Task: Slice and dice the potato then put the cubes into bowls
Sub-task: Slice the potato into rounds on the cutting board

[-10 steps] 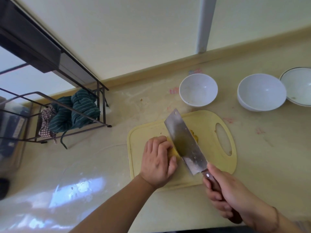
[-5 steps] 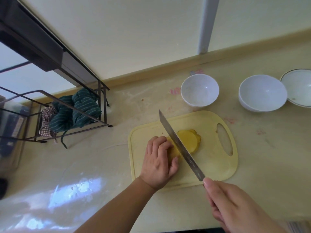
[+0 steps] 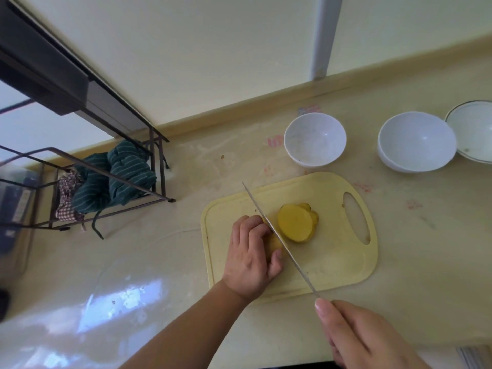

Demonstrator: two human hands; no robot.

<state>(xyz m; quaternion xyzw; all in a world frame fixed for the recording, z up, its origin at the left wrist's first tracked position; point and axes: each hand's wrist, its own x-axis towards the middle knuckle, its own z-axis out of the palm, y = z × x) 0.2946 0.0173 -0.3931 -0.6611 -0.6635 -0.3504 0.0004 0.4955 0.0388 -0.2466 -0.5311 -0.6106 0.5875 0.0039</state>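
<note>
Now the left hand [image 3: 251,255] curls over the uncut potato [image 3: 273,242], fingertips touching the knife [image 3: 279,239]. Its blade runs diagonally, slices [image 3: 296,226] lying just beyond. The right hand [image 3: 364,339] grips the handle.

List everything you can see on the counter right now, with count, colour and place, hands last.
cutting board: 1, pale yellow, counter centre
potato slices: small pile, yellow, on the board right of the blade
uncut potato piece: 1, yellow, under the left hand's fingers
knife: 1, steel blade seen edge-on, between piece and slices
white bowls: 2, behind the board
rimmed dish: 1, white, far right, partly cut off
wire rack: 1, dark, far left
striped cloth: green, in the rack
checked cloth: beside it
left hand: holds the potato piece
right hand: grips the knife handle
</note>
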